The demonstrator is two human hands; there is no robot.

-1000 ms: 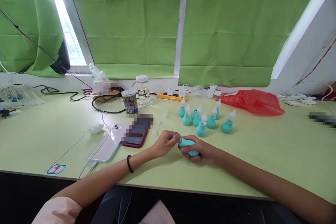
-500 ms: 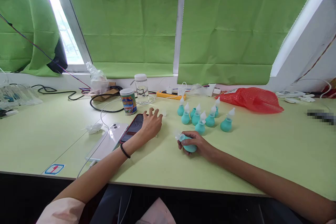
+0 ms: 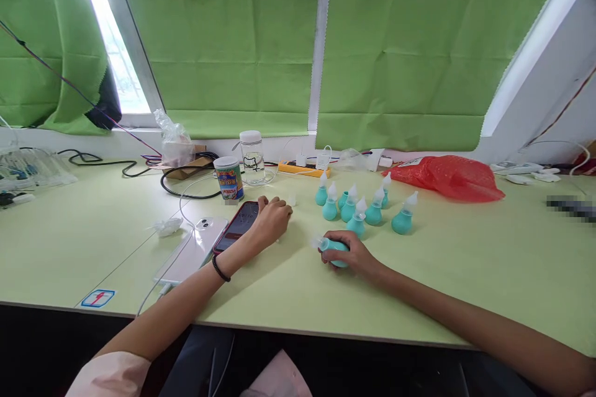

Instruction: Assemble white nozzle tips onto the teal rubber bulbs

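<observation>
My right hand (image 3: 349, 250) is wrapped round the teal bulb of a nasal aspirator (image 3: 336, 253). The bulb lies tilted just above or on the table, its clear end piece (image 3: 317, 242) pointing left. Beside the phone, my left hand (image 3: 274, 221) is lowered with its fingers curled together; whatever they hold, if anything, is hidden. A small whitish tip (image 3: 292, 200) sits just past those fingers. Several teal bulb aspirators with pale pointed tips, one of them this front aspirator (image 3: 356, 226), stand upright beyond my right hand. Among them is a bulb (image 3: 343, 199) with no tip showing.
A phone (image 3: 238, 223) with a lit screen and a white phone (image 3: 193, 251) with a cable lie to the left. Behind are a printed can (image 3: 229, 181), a lidded clear jar (image 3: 252, 164), a yellow power strip (image 3: 298, 169) and a red plastic bag (image 3: 449, 178).
My left hand's fingers, spread before, have drawn together and curled down. My right hand keeps its hold on the aspirator and has barely moved.
</observation>
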